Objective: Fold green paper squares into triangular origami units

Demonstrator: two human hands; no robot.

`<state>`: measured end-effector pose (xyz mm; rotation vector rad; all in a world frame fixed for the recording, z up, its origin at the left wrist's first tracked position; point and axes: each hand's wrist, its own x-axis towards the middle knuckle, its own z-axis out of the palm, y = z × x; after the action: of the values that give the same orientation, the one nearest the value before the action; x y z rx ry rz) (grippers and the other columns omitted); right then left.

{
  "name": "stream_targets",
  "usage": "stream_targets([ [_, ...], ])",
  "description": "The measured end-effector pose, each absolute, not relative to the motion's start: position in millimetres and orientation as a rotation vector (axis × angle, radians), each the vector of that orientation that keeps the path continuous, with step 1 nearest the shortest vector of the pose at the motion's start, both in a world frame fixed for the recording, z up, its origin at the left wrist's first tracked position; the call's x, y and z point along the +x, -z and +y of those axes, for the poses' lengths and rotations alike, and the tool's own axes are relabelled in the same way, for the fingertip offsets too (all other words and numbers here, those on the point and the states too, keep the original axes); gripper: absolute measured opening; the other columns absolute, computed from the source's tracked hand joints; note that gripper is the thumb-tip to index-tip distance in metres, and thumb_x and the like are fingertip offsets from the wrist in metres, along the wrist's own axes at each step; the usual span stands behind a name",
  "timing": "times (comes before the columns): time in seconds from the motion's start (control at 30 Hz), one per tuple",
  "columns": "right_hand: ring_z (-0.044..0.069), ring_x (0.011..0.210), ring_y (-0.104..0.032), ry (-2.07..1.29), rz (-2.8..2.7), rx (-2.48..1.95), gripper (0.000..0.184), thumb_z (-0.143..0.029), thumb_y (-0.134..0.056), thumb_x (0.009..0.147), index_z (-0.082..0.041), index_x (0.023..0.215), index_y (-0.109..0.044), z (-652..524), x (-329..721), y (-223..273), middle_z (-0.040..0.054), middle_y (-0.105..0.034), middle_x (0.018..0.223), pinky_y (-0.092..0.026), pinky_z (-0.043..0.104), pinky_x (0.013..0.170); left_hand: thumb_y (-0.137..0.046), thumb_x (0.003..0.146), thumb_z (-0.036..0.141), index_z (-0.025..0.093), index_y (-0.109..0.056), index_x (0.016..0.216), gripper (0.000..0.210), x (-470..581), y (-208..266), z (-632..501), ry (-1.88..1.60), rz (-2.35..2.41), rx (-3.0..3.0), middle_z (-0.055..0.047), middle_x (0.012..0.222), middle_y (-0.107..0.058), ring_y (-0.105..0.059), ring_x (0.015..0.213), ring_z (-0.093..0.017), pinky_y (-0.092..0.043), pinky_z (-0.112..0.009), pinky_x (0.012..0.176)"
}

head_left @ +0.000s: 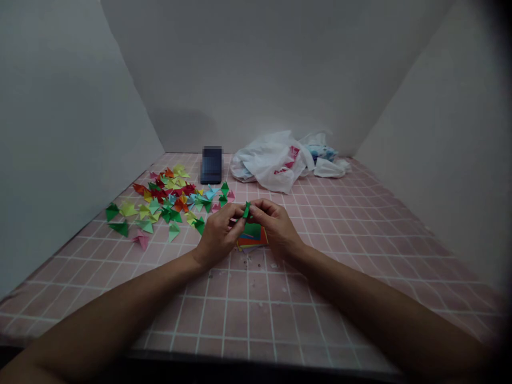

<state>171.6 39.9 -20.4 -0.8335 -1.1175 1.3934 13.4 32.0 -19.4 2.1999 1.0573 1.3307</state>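
Observation:
Between my fingertips is a small folded piece of green paper (247,209), held up over the middle of the table. My left hand (219,233) pinches it from the left, and my right hand (279,224) pinches it from the right. Below my hands lies a stack of coloured paper sheets (256,235), green, blue and orange among them, partly covered by my fingers. To the left spreads a loose pile of folded paper birds (172,197) in green, yellow, red, pink, orange and light blue.
A dark phone-like device (212,165), blurred out, stands upright near the back wall. A crumpled white plastic bag (274,160) and a smaller bluish-white package (326,160) lie right of it. Small scraps dot the pink checked tablecloth (240,314). Grey walls enclose three sides.

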Motion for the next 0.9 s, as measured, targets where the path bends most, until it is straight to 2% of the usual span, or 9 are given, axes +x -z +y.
stream_targets([
  [0.9,0.012,0.070,-0.057,-1.469,-1.111,-0.801,0.025,-0.036,-0.081,0.072,-0.019,0.077,-0.065,39.2,171.8,18.3,-0.0020,-0.062,0.077,-0.048,0.028,0.071,-0.057,0.088,0.020,0.018,-0.062,0.086,0.006,14.2,17.6,32.3,-1.331,1.035,1.997,-0.004,0.086,-0.069,-0.064,0.075,-0.015,-0.051,-0.027,0.068],
])
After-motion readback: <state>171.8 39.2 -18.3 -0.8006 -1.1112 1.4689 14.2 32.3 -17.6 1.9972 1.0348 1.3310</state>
